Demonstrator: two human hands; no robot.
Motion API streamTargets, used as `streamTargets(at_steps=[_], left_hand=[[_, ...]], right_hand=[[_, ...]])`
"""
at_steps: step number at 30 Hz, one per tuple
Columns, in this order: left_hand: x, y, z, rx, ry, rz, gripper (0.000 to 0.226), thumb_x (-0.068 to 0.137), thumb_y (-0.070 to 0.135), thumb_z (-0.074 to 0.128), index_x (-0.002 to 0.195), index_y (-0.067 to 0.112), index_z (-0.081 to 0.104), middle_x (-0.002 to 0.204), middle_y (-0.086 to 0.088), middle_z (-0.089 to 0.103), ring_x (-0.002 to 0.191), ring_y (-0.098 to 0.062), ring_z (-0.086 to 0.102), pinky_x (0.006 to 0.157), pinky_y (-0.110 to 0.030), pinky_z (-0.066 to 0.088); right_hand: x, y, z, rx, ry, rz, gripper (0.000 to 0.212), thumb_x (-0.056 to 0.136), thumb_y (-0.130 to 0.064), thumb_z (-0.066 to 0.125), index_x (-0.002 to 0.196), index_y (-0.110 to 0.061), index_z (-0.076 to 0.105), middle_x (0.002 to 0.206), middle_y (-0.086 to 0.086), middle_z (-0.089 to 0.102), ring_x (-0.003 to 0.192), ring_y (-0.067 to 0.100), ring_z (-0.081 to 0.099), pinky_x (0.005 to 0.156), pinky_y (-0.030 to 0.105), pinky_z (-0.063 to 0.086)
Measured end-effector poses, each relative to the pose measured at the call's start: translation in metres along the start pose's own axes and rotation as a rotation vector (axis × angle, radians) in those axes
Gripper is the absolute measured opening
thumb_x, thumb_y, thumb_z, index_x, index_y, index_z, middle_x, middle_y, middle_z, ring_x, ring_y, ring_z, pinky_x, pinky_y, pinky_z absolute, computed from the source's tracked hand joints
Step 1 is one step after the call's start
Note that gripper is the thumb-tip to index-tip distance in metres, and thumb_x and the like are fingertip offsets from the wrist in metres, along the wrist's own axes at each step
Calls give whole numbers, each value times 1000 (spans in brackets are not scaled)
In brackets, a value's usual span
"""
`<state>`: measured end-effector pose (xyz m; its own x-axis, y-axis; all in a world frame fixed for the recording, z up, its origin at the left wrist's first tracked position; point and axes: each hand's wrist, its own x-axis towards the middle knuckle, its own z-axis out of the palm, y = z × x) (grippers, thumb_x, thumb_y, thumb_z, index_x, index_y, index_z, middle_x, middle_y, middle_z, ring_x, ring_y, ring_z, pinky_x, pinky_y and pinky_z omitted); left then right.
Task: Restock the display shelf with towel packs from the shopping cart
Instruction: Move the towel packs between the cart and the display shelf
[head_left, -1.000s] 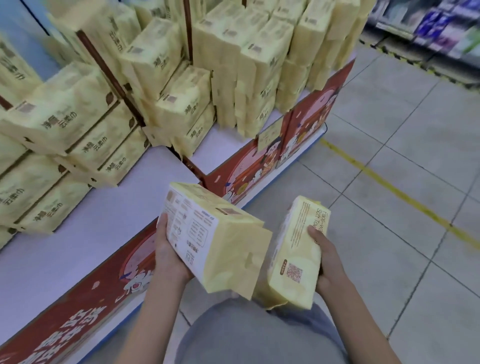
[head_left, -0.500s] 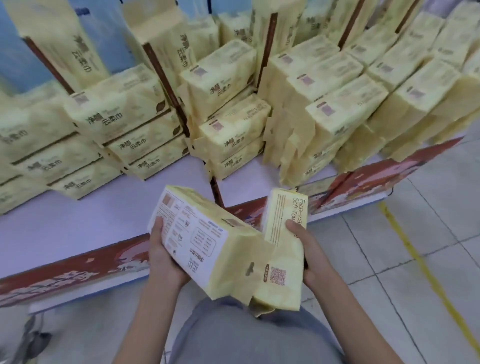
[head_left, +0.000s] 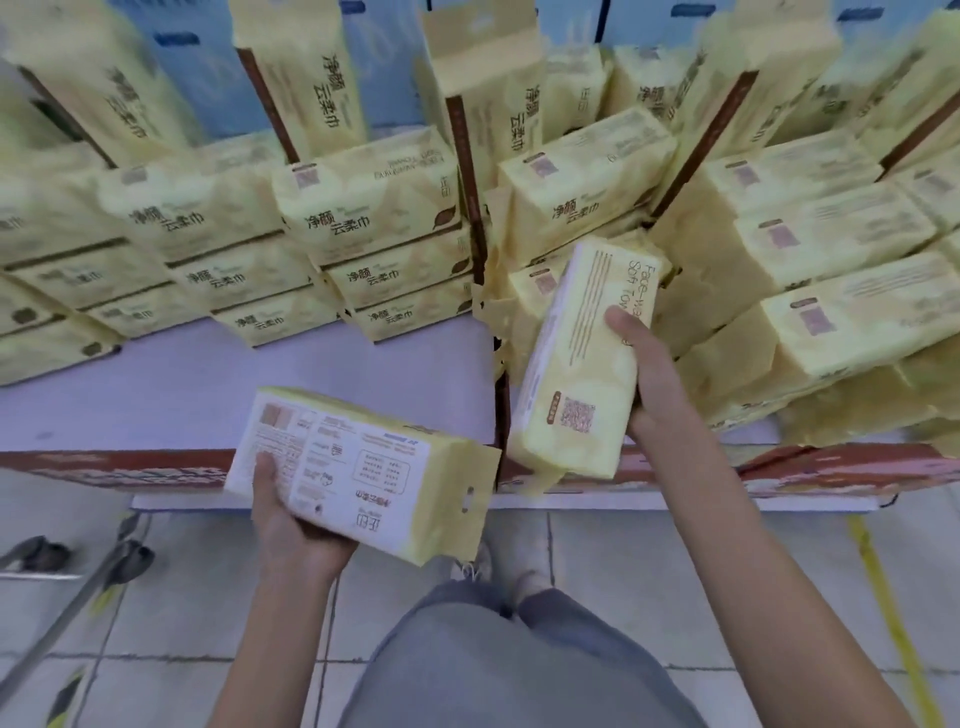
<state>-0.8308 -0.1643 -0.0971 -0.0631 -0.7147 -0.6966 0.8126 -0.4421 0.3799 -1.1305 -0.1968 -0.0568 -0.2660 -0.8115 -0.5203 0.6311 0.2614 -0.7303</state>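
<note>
The towel packs (head_left: 374, 208) are pale yellow with brown lettering, the nearest pack (head_left: 363, 467) has a white printed back, the shelf (head_left: 208, 395) is lavender with a red front, the floor (head_left: 597, 551) grey-tiled.

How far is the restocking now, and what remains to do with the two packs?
Done: many stacked towel packs already fill the back of the shelf. In hand: the left hand holds a white-faced pack low; the right hand holds a yellow pack raised near the right stacks. Left: neither is placed yet; bare shelf surface shows in front.
</note>
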Motion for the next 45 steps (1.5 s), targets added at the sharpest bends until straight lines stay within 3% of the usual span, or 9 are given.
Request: streamTargets(at_steps=[2, 5, 9, 12, 19, 26, 30, 36, 45], left_hand=[[6, 1, 11, 11, 15, -16, 89, 35, 51, 80, 119, 27, 63, 118, -8, 68, 115, -33, 59, 93, -56, 43], [15, -2, 29, 7, 14, -45, 73, 50, 53, 74, 118, 26, 64, 116, -9, 69, 113, -33, 59, 94, -55, 43], [28, -2, 42, 14, 6, -64, 56, 72, 56, 63, 118, 25, 64, 114, -9, 70, 111, -33, 60, 97, -55, 41], [33, -4, 50, 22, -17, -64, 60, 70, 54, 66, 122, 24, 62, 118, -8, 68, 115, -32, 59, 101, -55, 39], [41, -11, 64, 13, -30, -99, 58, 71, 54, 67, 121, 25, 63, 115, -6, 70, 112, -31, 61, 102, -54, 39], [47, -17, 74, 22, -21, -94, 64, 62, 53, 70, 120, 26, 64, 114, -6, 70, 109, -31, 62, 95, -54, 43], [47, -23, 79, 17, -7, -103, 49, 74, 54, 65, 113, 25, 66, 105, -6, 73, 103, -30, 64, 82, -49, 48], [50, -24, 82, 20, -11, -95, 43, 77, 54, 63, 108, 25, 66, 99, -5, 74, 97, -28, 65, 75, -46, 49], [58, -20, 91, 34, 0, -111, 45, 75, 56, 64, 106, 25, 66, 105, -5, 72, 103, -30, 63, 90, -51, 45]], right_hand=[[12, -14, 12, 43, 14, -41, 26, 88, -25, 61, 111, -13, 62, 107, 10, 71, 97, 27, 67, 85, 46, 54], [31, -26, 22, 84, 43, -76, 37, 86, -31, 64, 119, -14, 59, 116, 10, 68, 107, 28, 65, 93, 49, 50], [46, -40, 30, 76, 128, -77, 48, 81, -40, 67, 123, -19, 59, 111, 3, 71, 104, 24, 67, 87, 46, 54], [56, -50, 33, 145, 175, -70, 47, 80, -41, 69, 121, -21, 60, 110, 1, 71, 100, 22, 68, 73, 38, 57], [86, -63, 37, 210, 361, -67, 84, 56, -46, 83, 128, -22, 48, 111, 6, 67, 94, 29, 67, 77, 54, 55], [100, -73, 44, 206, 514, -121, 68, 69, -37, 82, 124, -14, 50, 106, 4, 68, 89, 24, 69, 79, 48, 57], [105, -65, 58, 236, 601, -138, 83, 73, -46, 77, 139, -17, 35, 120, 3, 58, 98, 23, 62, 86, 43, 55], [117, -63, 60, 266, 634, -127, 88, 69, -54, 75, 139, -21, 34, 122, 2, 57, 103, 27, 61, 91, 48, 52], [119, -65, 60, 187, 654, -109, 83, 70, -55, 73, 137, -21, 38, 123, 3, 58, 102, 25, 61, 90, 42, 52]])
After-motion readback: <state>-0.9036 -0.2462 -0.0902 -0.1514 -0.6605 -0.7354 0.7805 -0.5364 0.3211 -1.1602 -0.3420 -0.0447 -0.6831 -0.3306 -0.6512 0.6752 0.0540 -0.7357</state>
